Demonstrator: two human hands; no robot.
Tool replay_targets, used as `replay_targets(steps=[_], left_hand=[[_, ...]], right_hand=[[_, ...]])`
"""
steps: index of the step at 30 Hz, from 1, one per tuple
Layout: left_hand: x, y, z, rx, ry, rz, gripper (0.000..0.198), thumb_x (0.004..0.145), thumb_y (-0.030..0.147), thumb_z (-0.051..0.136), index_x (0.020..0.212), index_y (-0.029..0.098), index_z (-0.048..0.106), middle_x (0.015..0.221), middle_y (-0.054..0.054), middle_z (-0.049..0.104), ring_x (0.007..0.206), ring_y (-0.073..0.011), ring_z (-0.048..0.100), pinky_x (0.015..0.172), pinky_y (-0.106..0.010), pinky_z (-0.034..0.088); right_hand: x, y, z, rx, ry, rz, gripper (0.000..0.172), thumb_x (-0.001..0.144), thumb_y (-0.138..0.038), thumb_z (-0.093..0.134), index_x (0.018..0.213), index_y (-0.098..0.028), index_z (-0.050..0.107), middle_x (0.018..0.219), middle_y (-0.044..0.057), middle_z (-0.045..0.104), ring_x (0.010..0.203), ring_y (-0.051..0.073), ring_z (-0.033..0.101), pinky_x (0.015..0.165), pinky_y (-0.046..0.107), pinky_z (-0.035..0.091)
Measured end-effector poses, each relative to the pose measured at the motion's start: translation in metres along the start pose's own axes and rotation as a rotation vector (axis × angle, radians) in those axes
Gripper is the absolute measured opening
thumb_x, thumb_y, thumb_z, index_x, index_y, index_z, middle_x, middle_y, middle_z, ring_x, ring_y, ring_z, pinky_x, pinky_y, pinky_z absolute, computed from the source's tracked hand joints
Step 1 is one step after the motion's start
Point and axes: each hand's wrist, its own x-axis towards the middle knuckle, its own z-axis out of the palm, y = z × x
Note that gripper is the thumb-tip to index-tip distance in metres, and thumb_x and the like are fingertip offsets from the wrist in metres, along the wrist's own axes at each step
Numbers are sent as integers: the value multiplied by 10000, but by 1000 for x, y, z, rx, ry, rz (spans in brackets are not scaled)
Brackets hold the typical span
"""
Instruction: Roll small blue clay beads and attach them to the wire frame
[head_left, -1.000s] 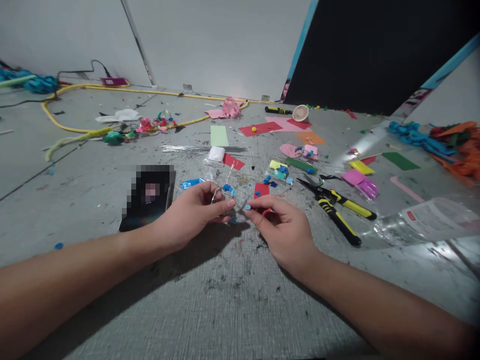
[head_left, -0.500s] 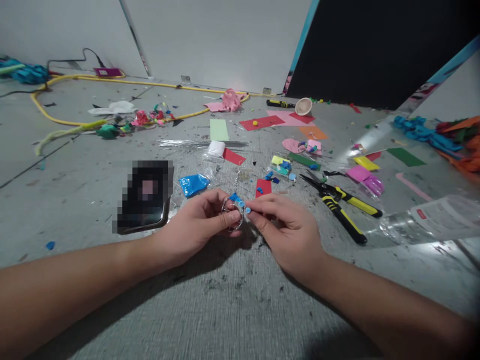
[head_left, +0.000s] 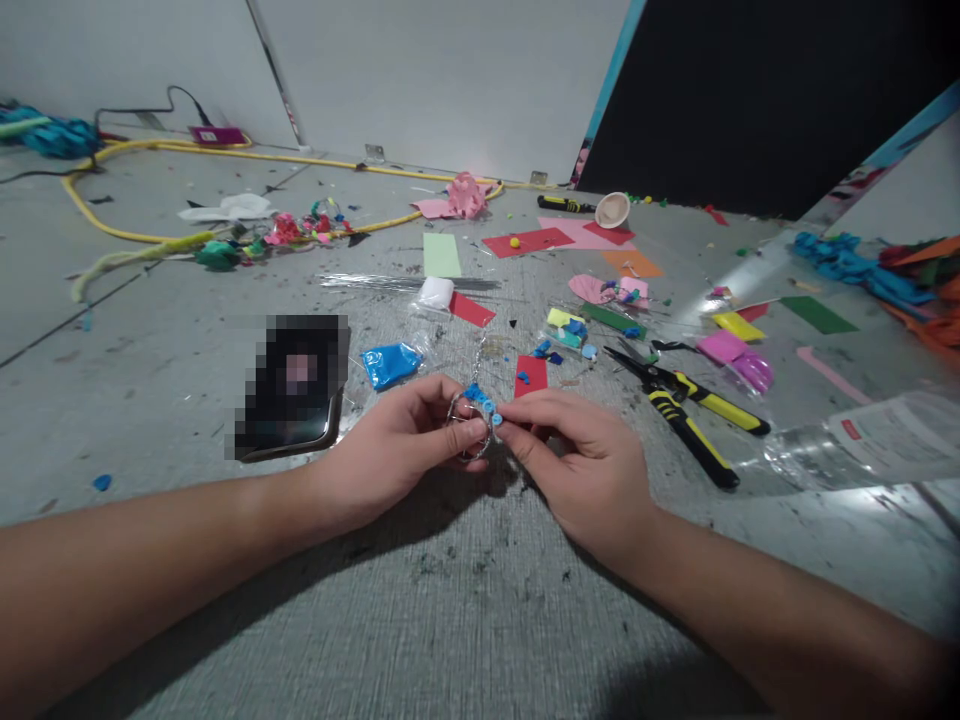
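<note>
My left hand (head_left: 401, 455) pinches a small metal key ring (head_left: 469, 432) that carries several tiny blue beads (head_left: 477, 396) and a short chain rising behind it. My right hand (head_left: 581, 460) meets it from the right, thumb and forefinger pinched on a light blue bead (head_left: 496, 420) at the ring's edge. Both hands hover just above the grey floor, fingertips nearly touching.
A phone (head_left: 289, 392) lies left of my left hand, a blue packet (head_left: 388, 362) beyond it. Yellow-and-black pliers (head_left: 686, 410) lie to the right, near a clear plastic bag (head_left: 862, 440). Coloured paper scraps (head_left: 529, 242), a bundle of wire (head_left: 390, 284) and a yellow cable (head_left: 135, 235) litter the floor further off.
My hands have closed together. The ring with blue beads has come into my left fingertips, and my right hand has brought the light blue bead up against it.
</note>
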Motion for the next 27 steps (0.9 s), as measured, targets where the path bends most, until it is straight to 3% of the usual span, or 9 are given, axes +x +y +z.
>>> replay_targets(steps=[10,20,27], left_hand=[[0,-3,-4,-10,-53,-1,276,873,281,922,856,140,685,750,23,741,664,-91,703,674,-205,600],[-1,1,-6,45,-65,-10,275,859,301,928,814,143,707,730,32,699,652,-92,665,658,-222,573],[1,-1,-7,29,-92,-11,321,884,370,903,791,149,689,712,13,672,640,-106,612,617,-235,535]], right_hand=[[-1,-2,-1,3,2,53,149,913,-87,774,955,-221,825,866,11,819,732,143,742,650,262,610],[0,-2,0,87,-38,294,28,884,-198,815,868,-221,815,758,-15,785,628,124,688,608,253,573],[2,-4,1,196,-102,250,38,900,-193,780,914,-220,803,814,9,792,668,137,711,596,256,580]])
